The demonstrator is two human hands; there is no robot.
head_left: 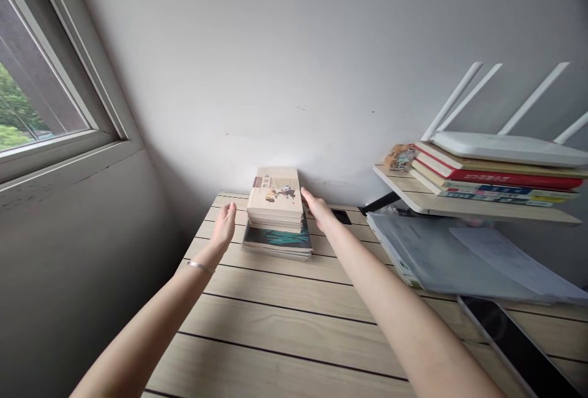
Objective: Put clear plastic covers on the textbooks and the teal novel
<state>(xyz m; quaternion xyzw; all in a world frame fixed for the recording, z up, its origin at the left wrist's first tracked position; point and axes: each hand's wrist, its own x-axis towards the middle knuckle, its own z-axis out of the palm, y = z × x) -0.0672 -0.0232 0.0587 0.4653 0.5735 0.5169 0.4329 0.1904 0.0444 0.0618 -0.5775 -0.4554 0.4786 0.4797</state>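
Note:
A stack of books stands on the wooden desk [275,312] against the wall. Its top book [278,202] is cream with dark characters and a small coloured picture; several more cream books lie under it. Larger books with a dark teal cover [278,237] form the base. Just left of the stack, with a gap between, my left hand [224,226] is upright with fingers outstretched, a silver bracelet at its wrist. My right hand [318,208] is at the stack's right side, thumb by the top book's edge, partly open; whether it touches is unclear.
On the right, a raised shelf [427,205] bears several books [500,174], a white router [505,146] with antennas and a small ornament [399,158]. Below lie grey folders and papers [432,251]. A dark-screened tablet [514,343] lies front right. A window [37,92] is left.

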